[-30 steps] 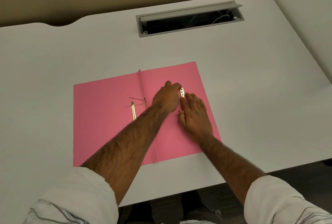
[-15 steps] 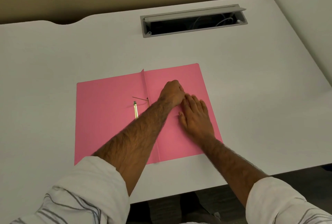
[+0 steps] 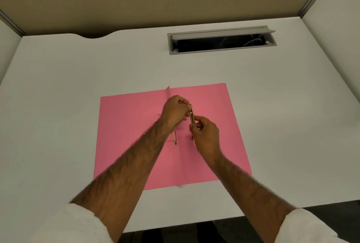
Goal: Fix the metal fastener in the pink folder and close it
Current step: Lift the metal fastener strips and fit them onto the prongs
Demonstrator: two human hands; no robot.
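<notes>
Lower end of the metal fastener strip point(image 3: 192, 115) hidden inside the right hand point(image 3: 205, 135); left forearm point(image 3: 140, 157) covers part of the prong piece point(image 3: 175, 137) (blurred); both sleeves cut off below.

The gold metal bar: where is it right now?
Head view: the gold metal bar is pinched between the left hand and right hand, above the open pink folder.

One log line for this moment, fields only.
folder: open, flat on desk | left hand + right hand: pinching gold bar above folder | fastener: not fixed
</notes>
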